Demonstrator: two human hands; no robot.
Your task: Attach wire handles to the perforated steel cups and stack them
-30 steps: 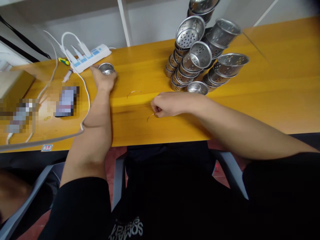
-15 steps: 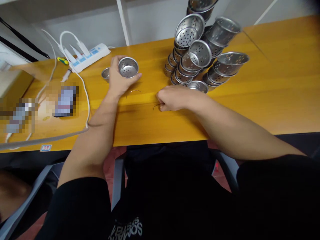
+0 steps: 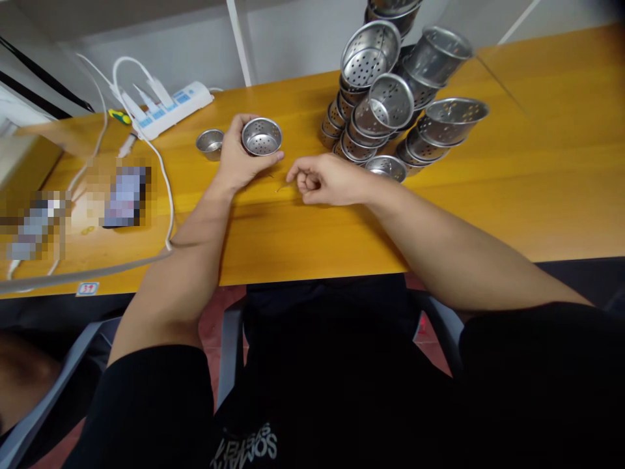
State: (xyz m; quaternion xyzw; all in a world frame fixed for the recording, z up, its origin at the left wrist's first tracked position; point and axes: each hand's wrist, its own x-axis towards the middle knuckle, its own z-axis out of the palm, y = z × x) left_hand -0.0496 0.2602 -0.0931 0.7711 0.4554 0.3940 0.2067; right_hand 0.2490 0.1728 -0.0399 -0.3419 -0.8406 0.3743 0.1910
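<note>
My left hand (image 3: 239, 159) grips a small perforated steel cup (image 3: 262, 136), held just above the yellow table (image 3: 303, 228) with its mouth up. A second small steel cup (image 3: 210, 142) stands on the table just left of that hand. My right hand (image 3: 325, 180) is curled in a pinch on a thin curved wire (image 3: 284, 186), close to the right of the held cup. Its fingertips point toward my left hand.
A heap of perforated steel cups (image 3: 390, 104) is piled at the back, right of centre. A white power strip (image 3: 166, 107) with plugs and cables lies at the back left. A small yellow-green tool (image 3: 120, 117) and blurred objects (image 3: 124, 195) lie on the left.
My left hand set one cup down near the power strip, picked up another and brought it toward the middle. My right hand lifted the wire and moved up and left toward the cup.
</note>
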